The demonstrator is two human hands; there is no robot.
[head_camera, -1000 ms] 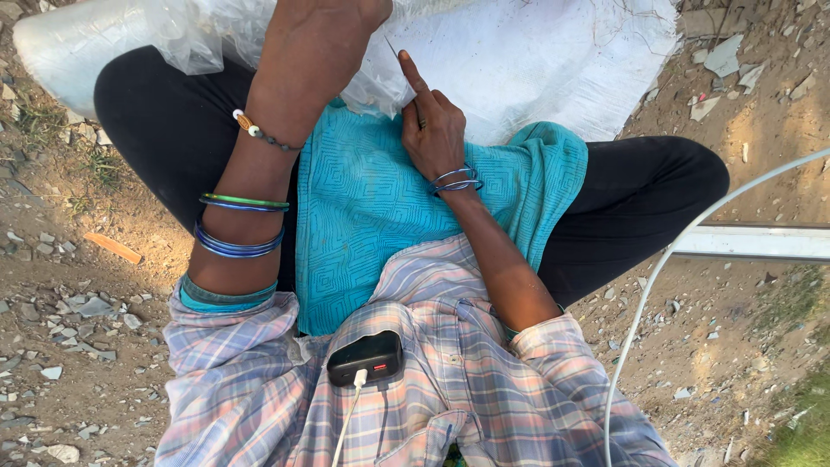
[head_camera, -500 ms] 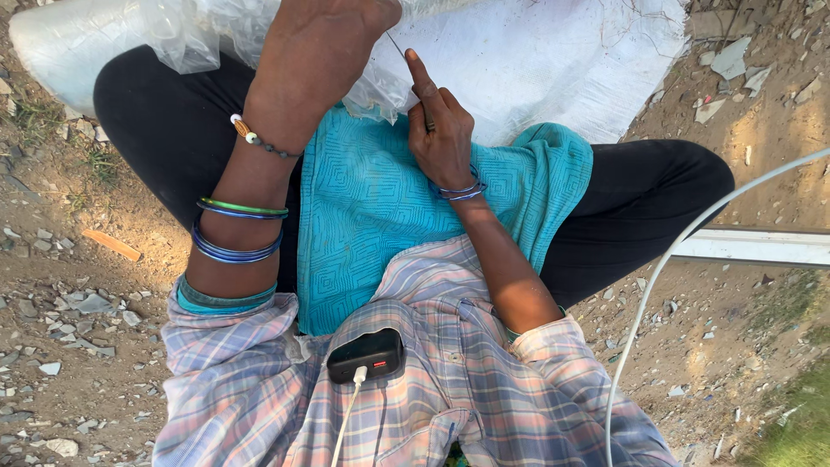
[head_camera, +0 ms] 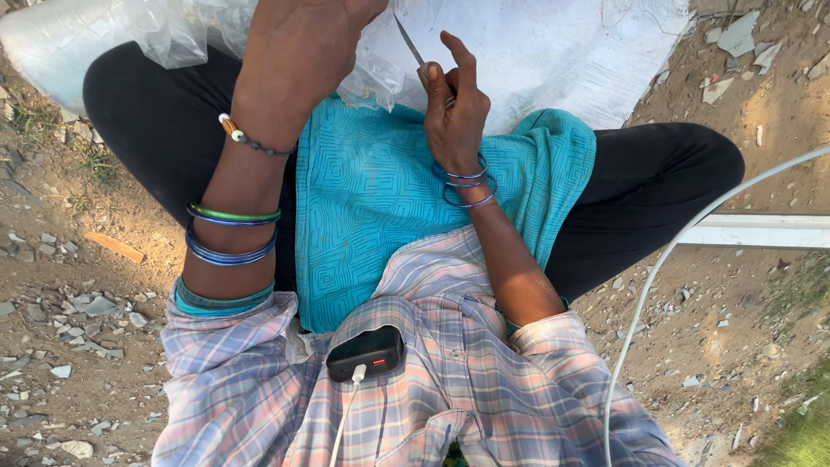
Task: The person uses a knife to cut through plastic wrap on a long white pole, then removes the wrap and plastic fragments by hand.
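My left hand (head_camera: 303, 52) reaches forward over my lap, back side up, its fingers cut off by the frame's top edge. It presses into crumpled clear plastic (head_camera: 181, 35) that bunches around it. My right hand (head_camera: 454, 108) is closed around a thin metal blade (head_camera: 408, 41) that points up and away toward the plastic and the white sack (head_camera: 553, 52) under it. Both wrists carry bangles. A teal cloth (head_camera: 372, 199) covers my lap between the two arms.
I sit cross-legged in black trousers on bare stony ground (head_camera: 78, 329). A black power bank (head_camera: 367, 353) with a white cable sits in my checked shirt pocket. A white cable (head_camera: 657, 277) arcs on the right, above a pale metal bar (head_camera: 761, 230).
My right hand has risen toward the plastic and the blade now shows above its fingers. The left hand has pushed slightly farther forward.
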